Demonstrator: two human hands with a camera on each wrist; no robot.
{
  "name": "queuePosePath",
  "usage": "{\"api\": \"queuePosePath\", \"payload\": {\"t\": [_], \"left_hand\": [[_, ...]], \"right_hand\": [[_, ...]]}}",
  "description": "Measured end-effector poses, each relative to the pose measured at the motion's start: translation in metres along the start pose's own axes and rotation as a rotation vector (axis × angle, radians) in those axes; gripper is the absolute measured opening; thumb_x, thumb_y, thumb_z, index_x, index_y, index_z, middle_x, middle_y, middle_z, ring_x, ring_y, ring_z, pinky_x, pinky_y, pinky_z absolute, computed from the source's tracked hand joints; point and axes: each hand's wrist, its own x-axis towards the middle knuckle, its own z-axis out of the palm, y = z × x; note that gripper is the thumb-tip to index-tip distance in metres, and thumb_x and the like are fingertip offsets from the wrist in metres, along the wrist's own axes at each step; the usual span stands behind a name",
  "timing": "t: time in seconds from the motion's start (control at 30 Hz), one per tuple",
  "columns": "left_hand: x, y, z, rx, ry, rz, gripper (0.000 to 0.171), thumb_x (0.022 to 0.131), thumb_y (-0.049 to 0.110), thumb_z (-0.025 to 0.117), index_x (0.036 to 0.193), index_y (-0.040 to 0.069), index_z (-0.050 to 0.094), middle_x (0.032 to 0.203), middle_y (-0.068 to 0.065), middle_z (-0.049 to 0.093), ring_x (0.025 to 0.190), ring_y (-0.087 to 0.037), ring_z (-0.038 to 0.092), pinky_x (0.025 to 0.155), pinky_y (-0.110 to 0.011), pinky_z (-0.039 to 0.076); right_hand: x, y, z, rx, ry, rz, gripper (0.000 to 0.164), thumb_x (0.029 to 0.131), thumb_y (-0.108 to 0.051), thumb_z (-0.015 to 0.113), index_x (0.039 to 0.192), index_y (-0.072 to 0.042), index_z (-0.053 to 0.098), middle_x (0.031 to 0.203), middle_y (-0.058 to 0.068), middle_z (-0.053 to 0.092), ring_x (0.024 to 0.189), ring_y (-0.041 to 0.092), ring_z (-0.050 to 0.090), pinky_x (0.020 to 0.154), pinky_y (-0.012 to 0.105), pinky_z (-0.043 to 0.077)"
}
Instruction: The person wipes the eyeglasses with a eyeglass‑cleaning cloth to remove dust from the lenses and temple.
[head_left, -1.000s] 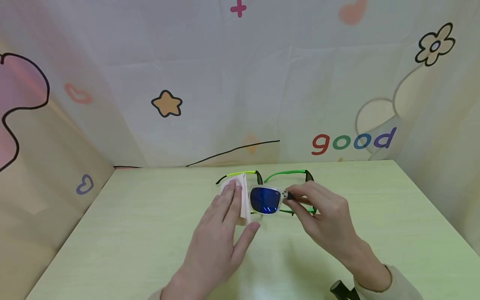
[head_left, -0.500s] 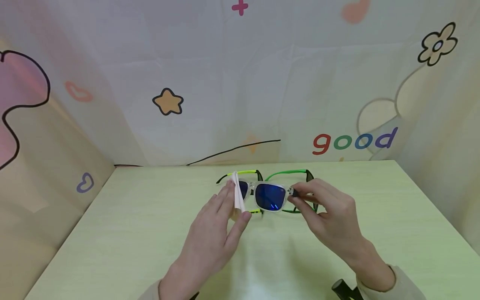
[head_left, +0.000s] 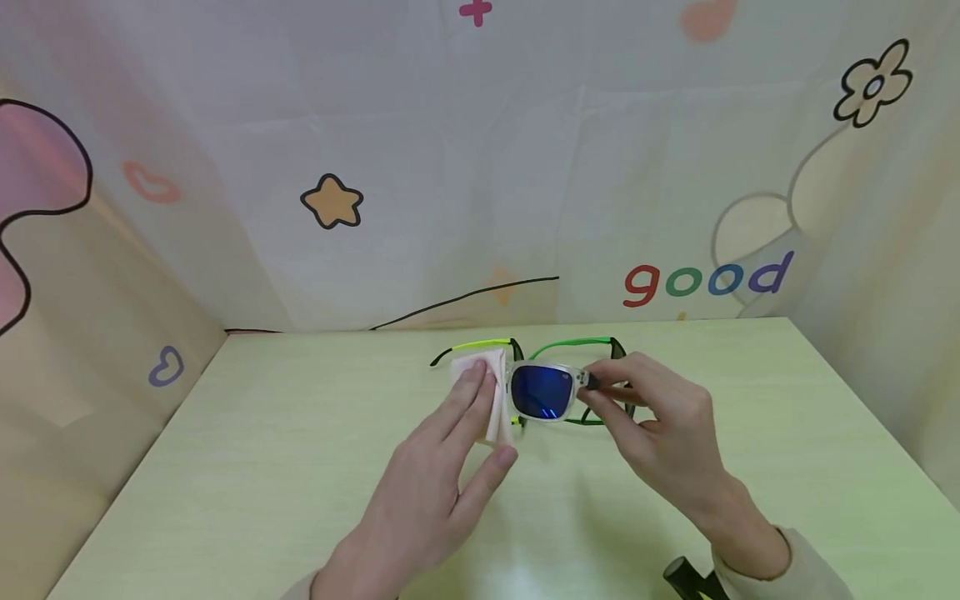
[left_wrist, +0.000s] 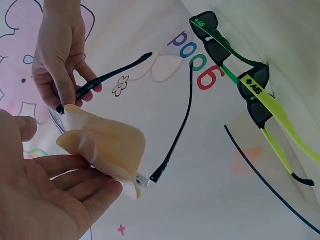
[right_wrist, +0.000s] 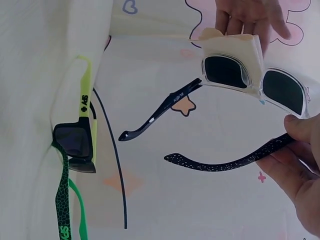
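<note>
Clear-framed sunglasses [head_left: 542,392] with blue mirrored lenses are held above the table, front facing the head camera. My right hand [head_left: 663,425] pinches them at the hinge of the right temple between thumb and fingers. A folded pale cloth [head_left: 501,408] covers the left lens. Outstretched fingers of my left hand [head_left: 423,475] press on the cloth, its thumb apart. In the left wrist view, the cloth [left_wrist: 107,142] hides most of the front. Both dark temples stick out unfolded in the right wrist view, the nearer temple [right_wrist: 220,165] speckled white.
Behind the held pair, yellow-and-black sunglasses [head_left: 480,343] and green-and-black sunglasses [head_left: 573,342] lie side by side on the pale green table [head_left: 262,467]. A printed curtain [head_left: 450,167] stands behind the table. A black cylindrical object [head_left: 678,575] shows beside the right wrist.
My left hand with the cloth slid left to the outer edge of the left lens, baring part of it, then back right over it. The sunglasses shifted slightly right.
</note>
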Motion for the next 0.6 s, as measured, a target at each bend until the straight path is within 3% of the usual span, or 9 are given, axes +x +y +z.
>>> {"api": "queuePosePath", "payload": {"t": [0.23,0.4,0.6], "left_hand": [[0.001,0.001,0.0,0.02,0.014,0.032,0.067,0.111,0.048,0.039,0.158,0.0,0.034,0.167,-0.009,0.026,0.152,-0.021,0.026,0.116,-0.041,0.035],[0.002,-0.004,0.002,0.063,0.026,0.011,0.069,0.111,0.049,0.036,0.157,-0.002,0.034,0.166,-0.013,0.027,0.151,-0.022,0.028,0.117,-0.042,0.035],[0.003,-0.011,0.004,0.107,0.004,-0.032,0.067,0.11,0.046,0.042,0.154,-0.005,0.038,0.163,-0.014,0.032,0.15,-0.024,0.032,0.12,-0.044,0.03]], "right_hand": [[0.0,-0.002,0.001,-0.001,-0.005,-0.006,0.032,0.102,-0.032,0.066,0.097,-0.001,0.073,0.092,0.004,0.072,0.08,0.014,0.072,0.07,0.021,0.06],[0.0,-0.003,0.0,-0.012,0.004,-0.006,0.034,0.102,-0.032,0.066,0.097,0.0,0.074,0.091,0.004,0.072,0.08,0.013,0.072,0.07,0.02,0.06],[0.002,-0.002,0.001,-0.003,0.023,-0.023,0.032,0.102,-0.031,0.068,0.096,0.001,0.074,0.09,0.005,0.072,0.08,0.011,0.072,0.071,0.02,0.06]]}}
